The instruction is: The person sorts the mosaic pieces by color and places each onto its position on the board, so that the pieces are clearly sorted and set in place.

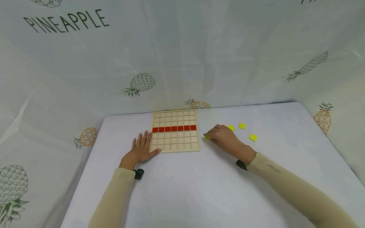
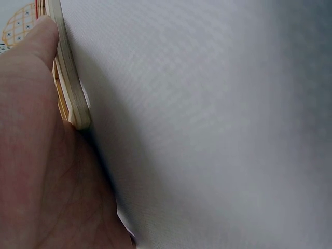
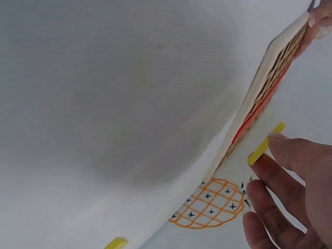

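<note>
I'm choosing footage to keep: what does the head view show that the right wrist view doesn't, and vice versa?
Only the head view: both sleeves, the PINEAPPLE lettering, and three loose yellow tiles; the wrist view shows just one.

Only the right wrist view: clearly, how the right hand's thumb and fingers pinch a yellow tile.

Both: that held tile, the right hand, the gridded board with its red row, and the left hand at the board.

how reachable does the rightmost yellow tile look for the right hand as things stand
Probably yes: the rightmost yellow tile lies uncovered on the table, close by. But the right-hand grip pinches another yellow tile, which likely needs putting down first.
</note>
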Tool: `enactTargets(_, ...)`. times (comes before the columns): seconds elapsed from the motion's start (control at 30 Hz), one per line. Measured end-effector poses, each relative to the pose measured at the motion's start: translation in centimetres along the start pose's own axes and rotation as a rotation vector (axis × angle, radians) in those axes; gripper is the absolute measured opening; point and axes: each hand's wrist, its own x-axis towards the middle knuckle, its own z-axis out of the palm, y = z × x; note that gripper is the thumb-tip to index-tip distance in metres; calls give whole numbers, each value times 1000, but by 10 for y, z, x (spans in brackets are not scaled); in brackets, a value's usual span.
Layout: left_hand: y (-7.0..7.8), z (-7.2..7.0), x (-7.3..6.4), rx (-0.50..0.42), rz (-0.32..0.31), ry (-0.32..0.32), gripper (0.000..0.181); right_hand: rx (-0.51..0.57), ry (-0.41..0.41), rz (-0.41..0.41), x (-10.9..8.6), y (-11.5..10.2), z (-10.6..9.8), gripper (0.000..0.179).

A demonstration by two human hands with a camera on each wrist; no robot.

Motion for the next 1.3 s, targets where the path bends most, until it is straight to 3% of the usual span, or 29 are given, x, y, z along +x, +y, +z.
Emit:
enactTargets(0.27, -1, 1, 0, 9, 5, 3, 102, 32, 48, -35, 26, -22, 12, 29)
enactTargets(0.73, 1, 0, -1, 17, -20, -16, 105, 80, 50, -60, 75, -64, 41, 28)
enactTargets(1.0, 0, 0, -2, 14, -14, -2, 104, 112, -1, -56, 101, -85, 54, 27)
enactTargets(1.3, 3, -2, 0, 17, -10, -5, 104, 70, -50, -31, 130, -104, 65, 27)
